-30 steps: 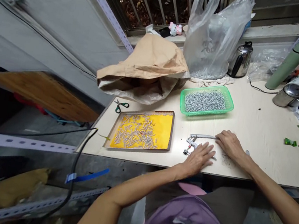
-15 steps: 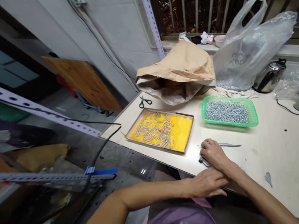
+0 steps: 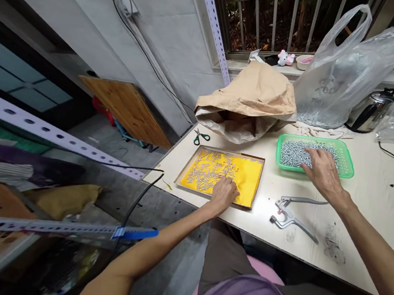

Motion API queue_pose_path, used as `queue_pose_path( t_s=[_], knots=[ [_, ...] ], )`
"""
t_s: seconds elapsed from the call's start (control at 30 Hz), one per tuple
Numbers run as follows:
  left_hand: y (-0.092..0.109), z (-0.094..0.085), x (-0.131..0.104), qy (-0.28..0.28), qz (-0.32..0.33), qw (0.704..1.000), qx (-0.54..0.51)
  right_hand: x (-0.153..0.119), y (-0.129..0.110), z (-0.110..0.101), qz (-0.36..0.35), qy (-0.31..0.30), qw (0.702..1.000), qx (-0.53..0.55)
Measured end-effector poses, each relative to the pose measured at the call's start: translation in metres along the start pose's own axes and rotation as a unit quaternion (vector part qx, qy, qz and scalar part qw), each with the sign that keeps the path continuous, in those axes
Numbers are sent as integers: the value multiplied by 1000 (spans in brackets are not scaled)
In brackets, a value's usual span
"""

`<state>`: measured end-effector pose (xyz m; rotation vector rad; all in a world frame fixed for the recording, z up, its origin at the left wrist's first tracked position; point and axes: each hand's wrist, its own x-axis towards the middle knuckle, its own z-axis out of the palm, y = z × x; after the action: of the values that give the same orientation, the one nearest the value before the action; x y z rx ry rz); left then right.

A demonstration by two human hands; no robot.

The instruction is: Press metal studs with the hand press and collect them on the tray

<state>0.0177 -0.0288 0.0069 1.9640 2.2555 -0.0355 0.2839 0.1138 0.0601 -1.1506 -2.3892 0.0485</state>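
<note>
You had let go of the pliers, which lay on the desk between your hands, your left hand curled over the yellow tray's pins, your right hand spread open in the green basket.

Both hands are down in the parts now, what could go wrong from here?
The yellow tray lies close to the table edge under the left hand; a nudge might tip its small metal pieces off. The right hand reaching into the green basket could scatter parts. The pliers lie loose near the right forearm and might get swept.
</note>
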Motion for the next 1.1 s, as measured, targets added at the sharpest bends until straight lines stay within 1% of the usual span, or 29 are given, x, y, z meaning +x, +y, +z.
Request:
queue_pose_path(
  t_s=[0.07, 0.17, 0.2, 0.27, 0.33, 0.37, 0.43, 0.53, 0.57, 0.63, 0.7, 0.8, 1.0, 1.1],
  knots=[
    [-1, 0, 1, -24, -24, 999, -21, -18, 1, 0, -12, -25, 999, 16],
    [-7, -1, 1, -39, -37, 998, -42, -66, -7, 2, -32, -73, 994, 69],
    [-8, -3, 0, -31, -28, 998, -43, -84, -11, 2, -30, -86, 993, 79],
    [-5, -6, -3, 5, -1, 998, -55, -116, -17, 3, -13, -112, 990, 80],
    [8, -10, -7, 27, 25, 994, -105, -141, -20, 4, 9, -140, 988, 63],
    [18, -12, -9, 18, 33, 988, -149, -150, -20, 4, 18, -153, 987, 53],
    [45, -14, -12, -35, 33, 968, -248, -164, -21, 7, 30, -170, 984, 31],
    [84, -10, -13, -120, -4, 931, -344, -174, -23, 12, 46, -174, 984, -4],
    [94, -7, -12, -142, -23, 923, -358, -175, -24, 14, 50, -174, 983, -13],
    [107, 1, -8, -186, -61, 907, -373, -177, -25, 17, 57, -175, 983, -20],
    [111, 8, -4, -226, -90, 890, -385, -179, -25, 18, 63, -176, 982, -13],
    [110, 15, -1, -269, -112, 864, -410, -182, -23, 18, 68, -173, 983, 5],
    [112, 16, -1, -339, -146, 813, -451, -188, -20, 23, 56, -137, 989, 18],
    [115, 15, 1, -350, -173, 802, -453, -190, -21, 25, 55, -118, 991, 12]
  ],
)
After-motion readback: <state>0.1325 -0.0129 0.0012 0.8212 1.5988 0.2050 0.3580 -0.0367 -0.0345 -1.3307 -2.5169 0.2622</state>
